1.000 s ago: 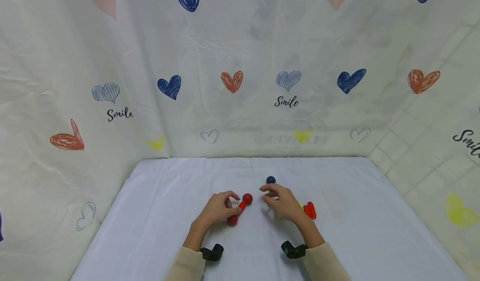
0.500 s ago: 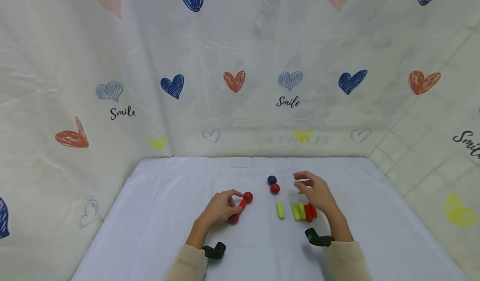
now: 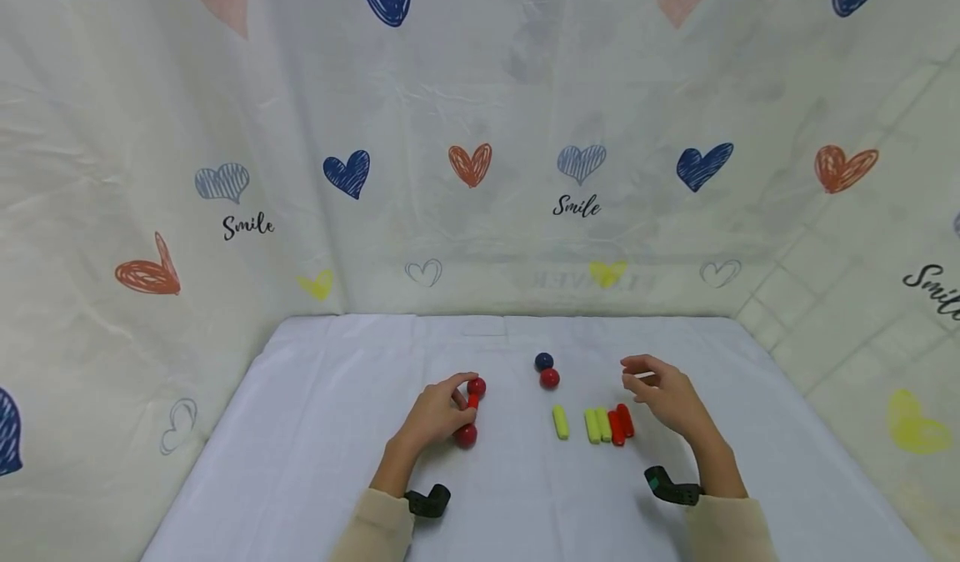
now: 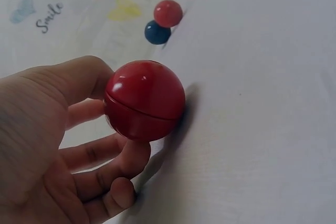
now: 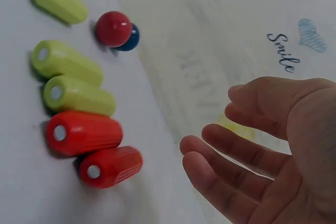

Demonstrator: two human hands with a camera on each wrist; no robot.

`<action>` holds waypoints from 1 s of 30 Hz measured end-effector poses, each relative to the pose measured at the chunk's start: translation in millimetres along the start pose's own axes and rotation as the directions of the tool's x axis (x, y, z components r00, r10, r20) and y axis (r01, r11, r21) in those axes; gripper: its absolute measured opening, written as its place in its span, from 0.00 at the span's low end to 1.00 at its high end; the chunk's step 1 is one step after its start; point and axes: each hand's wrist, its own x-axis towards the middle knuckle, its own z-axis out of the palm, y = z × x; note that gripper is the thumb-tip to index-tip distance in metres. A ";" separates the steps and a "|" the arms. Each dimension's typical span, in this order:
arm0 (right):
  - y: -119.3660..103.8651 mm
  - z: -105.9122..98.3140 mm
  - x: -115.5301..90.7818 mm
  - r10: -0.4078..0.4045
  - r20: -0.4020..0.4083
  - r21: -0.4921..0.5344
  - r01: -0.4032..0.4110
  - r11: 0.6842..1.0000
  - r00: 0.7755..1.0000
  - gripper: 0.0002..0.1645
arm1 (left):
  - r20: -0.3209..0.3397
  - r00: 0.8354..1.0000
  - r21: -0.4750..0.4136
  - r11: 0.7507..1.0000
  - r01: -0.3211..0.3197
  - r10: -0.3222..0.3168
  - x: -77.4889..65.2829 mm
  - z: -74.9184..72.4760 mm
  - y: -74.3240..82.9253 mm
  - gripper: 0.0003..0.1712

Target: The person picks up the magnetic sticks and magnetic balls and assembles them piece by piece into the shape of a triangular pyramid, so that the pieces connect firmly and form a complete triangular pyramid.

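While the left hand (image 3: 437, 416) grips a red ball-ended rod (image 3: 472, 400) over white cloth (image 3: 330, 387), right hand (image 3: 665, 395) loose, empty, three lime-green rods (image 3: 592, 426), two red rods (image 3: 617, 429) between, shiny red ball (image 3: 550, 378) touching navy ball (image 3: 543, 361)

Single rod (image 3: 560, 422) on the table (image 3: 330, 378). Behind it, slightly to the left, a front ball (image 3: 550, 378) and, close beyond that, a rear ball (image 3: 543, 361). To the right of the single rod, a row of four rods (image 3: 604, 424), side by side. Farther to its right, past the row and apart from it, the right hand (image 3: 667, 393). Well to the left of the single rod, the left hand (image 3: 437, 412), holding a bar (image 3: 472, 401) that runs between a near ball (image 3: 467, 437) and a far ball (image 3: 477, 388). Behind the single rod, beyond the table's back edge, the curtain (image 3: 495, 237).
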 end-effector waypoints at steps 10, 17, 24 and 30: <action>29.7 14.3 -12.4 -0.004 0.073 -0.161 0.016 0.987 0.997 0.20 | -0.036 0.999 0.023 1.000 -0.021 0.022 0.7 2.5 -1.0 0.34; 35.6 16.4 -14.6 -0.007 0.096 -0.152 0.022 0.988 0.995 0.18 | -0.029 0.999 0.004 1.000 -0.013 0.013 1.6 2.7 -4.4 0.33; 31.7 9.3 -10.7 -0.021 0.078 -0.195 0.036 0.980 0.997 0.17 | -0.036 0.999 -0.038 0.999 -0.004 0.003 1.0 1.3 -5.2 0.32; 37.7 7.6 -12.7 -0.001 0.070 -0.219 0.016 0.976 0.998 0.20 | -0.035 0.999 -0.066 0.998 0.001 -0.004 0.8 -0.2 -4.9 0.31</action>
